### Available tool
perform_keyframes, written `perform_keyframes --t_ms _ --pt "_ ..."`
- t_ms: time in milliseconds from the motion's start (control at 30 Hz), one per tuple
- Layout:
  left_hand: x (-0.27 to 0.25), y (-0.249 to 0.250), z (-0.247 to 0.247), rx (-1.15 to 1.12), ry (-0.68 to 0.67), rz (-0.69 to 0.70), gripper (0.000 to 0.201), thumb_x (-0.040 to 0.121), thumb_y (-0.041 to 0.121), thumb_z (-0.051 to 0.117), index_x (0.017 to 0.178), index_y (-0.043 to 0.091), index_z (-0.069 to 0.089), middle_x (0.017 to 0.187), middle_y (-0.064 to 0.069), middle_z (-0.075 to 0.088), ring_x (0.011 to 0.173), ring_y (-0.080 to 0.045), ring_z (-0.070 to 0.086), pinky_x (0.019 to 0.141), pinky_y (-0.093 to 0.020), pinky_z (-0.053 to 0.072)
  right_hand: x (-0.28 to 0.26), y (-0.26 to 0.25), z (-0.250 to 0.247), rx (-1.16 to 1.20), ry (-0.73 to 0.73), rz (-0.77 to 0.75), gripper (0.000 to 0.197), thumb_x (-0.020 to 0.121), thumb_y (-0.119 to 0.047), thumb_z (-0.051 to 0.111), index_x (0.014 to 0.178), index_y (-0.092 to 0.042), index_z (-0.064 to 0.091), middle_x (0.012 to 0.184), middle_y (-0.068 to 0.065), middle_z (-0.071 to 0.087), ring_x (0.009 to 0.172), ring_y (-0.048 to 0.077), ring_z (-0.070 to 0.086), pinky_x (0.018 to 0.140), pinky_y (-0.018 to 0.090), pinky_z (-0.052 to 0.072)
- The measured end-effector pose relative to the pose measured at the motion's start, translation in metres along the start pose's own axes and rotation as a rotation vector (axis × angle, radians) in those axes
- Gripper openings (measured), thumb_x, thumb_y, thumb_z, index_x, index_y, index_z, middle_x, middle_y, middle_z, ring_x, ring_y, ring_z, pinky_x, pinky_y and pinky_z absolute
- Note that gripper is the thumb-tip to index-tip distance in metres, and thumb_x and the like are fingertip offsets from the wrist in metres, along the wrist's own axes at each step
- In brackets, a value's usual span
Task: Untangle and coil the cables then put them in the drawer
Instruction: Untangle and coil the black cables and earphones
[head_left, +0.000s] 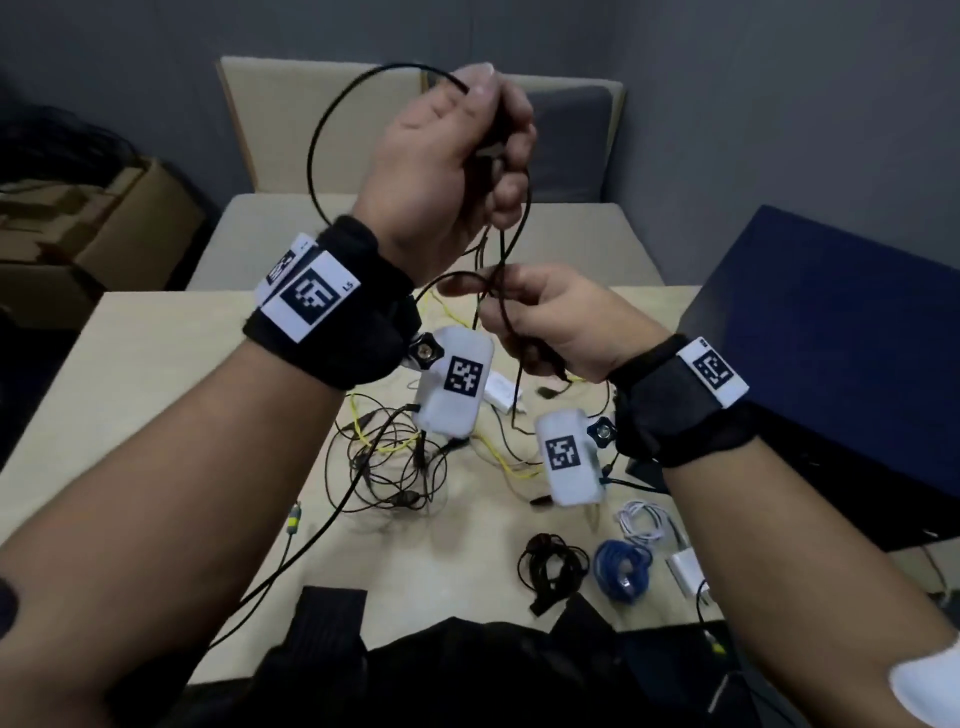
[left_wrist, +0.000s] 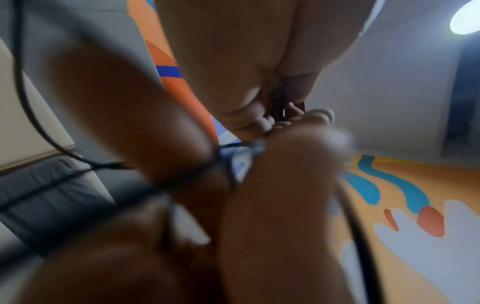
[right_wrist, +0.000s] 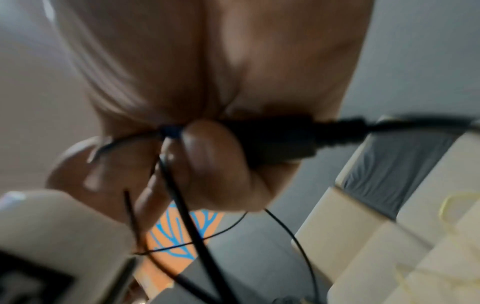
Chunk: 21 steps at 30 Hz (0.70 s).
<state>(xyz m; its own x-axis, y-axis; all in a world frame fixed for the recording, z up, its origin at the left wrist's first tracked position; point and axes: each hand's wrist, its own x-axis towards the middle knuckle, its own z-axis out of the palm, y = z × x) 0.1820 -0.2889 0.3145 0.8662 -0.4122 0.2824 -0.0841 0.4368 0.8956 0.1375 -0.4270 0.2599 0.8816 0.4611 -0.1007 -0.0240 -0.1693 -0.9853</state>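
Both hands are raised above the beige table, working on 1 thin black cable. The left hand is the higher one; its fingers are curled tight round several gathered strands, and a wide loop of the cable arcs out from the top of the fist to the left and back down toward the wrist. Just below it, the right hand pinches the same cable between thumb and fingers where the strands cross. In the right wrist view, the fingers are also wrapped round a black plug at the cable's end. From the hands, a long run of the cable drops to the table and trails toward the near left edge.

On the table under the hands lies a tangle of black cables mixed with a yellow cable. Nearer, on the right, sit a coiled black cable, a coiled blue cable, a coiled white cable and a white charger, each near the next. A dark blue cabinet stands to the right of the table; whether it has a drawer cannot be told. Cardboard boxes stand at the far left.
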Motion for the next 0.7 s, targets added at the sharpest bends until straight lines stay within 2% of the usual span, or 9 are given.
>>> perform_keyframes --t_ms 67,133,233,333,400,500,567,633,700 --pt "-0.005 0.001 -0.007 0.023 0.026 0.016 0.027 0.103 0.02 0.028 0.096 0.006 0.049 0.08 -0.006 0.055 0.055 -0.015 0.052 0.05 -0.024 0.043 0.007 -0.005 0.008 0.011 0.032 -0.031 0.016 0.091 -0.019 0.058 0.079 -0.019 0.067 0.051 -0.011 0.04 0.042 0.006 0.03 0.036 0.014 0.022" --pt "-0.012 0.004 -0.019 0.017 0.059 0.048 0.023 0.102 0.017 0.032 0.113 0.004 0.048 0.102 -0.011 0.057 0.072 -0.022 0.065 0.065 -0.029 0.054 0.013 -0.014 0.009 0.045 0.123 -0.052 0.028 0.099 -0.016 0.049 0.072 -0.015 0.057 0.048 -0.008 0.041 0.038 0.005 0.03 0.035 0.012 0.019" --pt "-0.027 -0.001 -0.043 -0.061 0.137 0.023 0.035 0.094 0.013 0.046 0.128 0.006 0.044 0.126 -0.012 0.051 0.1 -0.034 0.066 0.086 -0.037 0.054 0.015 -0.036 -0.002 0.315 0.257 -0.164 0.034 0.102 -0.023 0.038 0.07 -0.018 0.049 0.053 -0.005 0.04 0.038 0.005 0.026 0.035 0.011 0.018" --pt "-0.044 -0.019 -0.059 -0.033 0.119 -0.094 0.051 0.086 0.011 0.052 0.136 0.007 0.04 0.131 -0.013 0.053 0.11 -0.031 0.062 0.086 -0.036 0.054 0.014 -0.06 -0.014 0.483 0.367 -0.305 0.03 0.103 -0.022 0.032 0.076 -0.017 0.043 0.056 -0.007 0.043 0.04 0.006 0.026 0.035 0.014 0.018" --pt "-0.055 -0.041 -0.059 0.112 0.043 -0.166 0.059 0.083 0.011 0.055 0.139 0.013 0.038 0.128 -0.008 0.056 0.112 -0.022 0.061 0.086 -0.032 0.054 0.013 -0.07 -0.017 0.474 0.407 -0.366 0.027 0.103 -0.024 0.034 0.078 -0.017 0.042 0.061 -0.006 0.044 0.042 0.005 0.028 0.035 0.016 0.02" --pt "-0.065 -0.08 -0.051 0.377 -0.14 -0.328 0.073 0.078 0.019 0.066 0.143 0.022 0.032 0.126 -0.003 0.058 0.116 -0.012 0.056 0.096 -0.029 0.049 0.014 -0.077 -0.016 0.479 0.39 -0.414 0.022 0.102 -0.024 0.037 0.082 -0.016 0.043 0.066 -0.003 0.046 0.044 0.005 0.031 0.036 0.017 0.022" --pt "-0.068 -0.105 -0.048 0.583 -0.253 -0.372 0.049 0.084 0.027 0.064 0.131 0.021 0.049 0.114 -0.004 0.065 0.109 -0.013 0.06 0.096 -0.03 0.048 0.014 -0.08 -0.016 0.505 0.38 -0.438 0.021 0.102 -0.022 0.037 0.083 -0.015 0.043 0.068 -0.002 0.048 0.045 0.006 0.031 0.036 0.017 0.023" --pt "-0.07 -0.114 -0.049 0.724 -0.245 -0.388 0.014 0.097 0.027 0.051 0.1 0.02 0.063 0.091 -0.004 0.067 0.087 -0.016 0.063 0.087 -0.033 0.048 0.011 -0.084 -0.02 0.517 0.389 -0.48 0.021 0.102 -0.022 0.037 0.084 -0.015 0.044 0.07 -0.001 0.049 0.046 0.006 0.031 0.036 0.018 0.022" --pt "-0.072 -0.109 -0.056 0.618 -0.092 -0.405 0.03 0.102 0.026 0.039 0.081 0.016 0.059 0.073 -0.003 0.059 0.068 -0.016 0.057 0.073 -0.035 0.047 0.006 -0.085 -0.026 0.516 0.398 -0.514 0.021 0.102 -0.022 0.037 0.085 -0.013 0.045 0.071 0.0 0.049 0.048 0.007 0.031 0.036 0.018 0.022"
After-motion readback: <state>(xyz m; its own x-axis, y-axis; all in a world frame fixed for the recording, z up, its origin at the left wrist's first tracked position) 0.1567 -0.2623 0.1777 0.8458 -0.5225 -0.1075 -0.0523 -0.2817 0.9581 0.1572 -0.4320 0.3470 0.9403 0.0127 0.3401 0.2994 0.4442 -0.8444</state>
